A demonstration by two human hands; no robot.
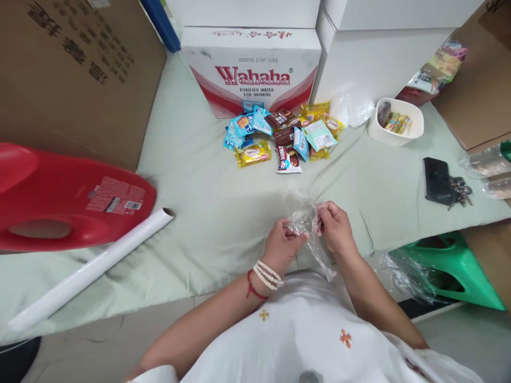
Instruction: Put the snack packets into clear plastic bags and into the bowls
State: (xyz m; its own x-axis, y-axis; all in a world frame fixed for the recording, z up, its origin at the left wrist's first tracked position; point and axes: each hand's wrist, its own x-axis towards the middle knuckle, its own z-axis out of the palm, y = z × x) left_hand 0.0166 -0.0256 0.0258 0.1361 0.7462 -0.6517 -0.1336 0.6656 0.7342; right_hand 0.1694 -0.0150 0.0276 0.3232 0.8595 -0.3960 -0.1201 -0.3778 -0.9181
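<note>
A crumpled clear plastic bag (305, 219) is stretched between my two hands, close to the table's front edge. My left hand (285, 242), with a beaded bracelet and a red cord at the wrist, pinches one side of it. On the other side, the fingers of my right hand (334, 226) are closed on the plastic. A loose end of the bag hangs down toward my shirt. Beyond my hands lies a pile of small wrapped snacks (285, 137) in blue, brown, yellow and pale green packets.
Behind the snacks stands a Wahaha water carton (255, 69). To the right are a white tub (395, 123) with packets inside, more clear plastic (351, 109) and a black case with keys (437, 181). A red jug (80, 199) and a white roll (96, 268) lie left.
</note>
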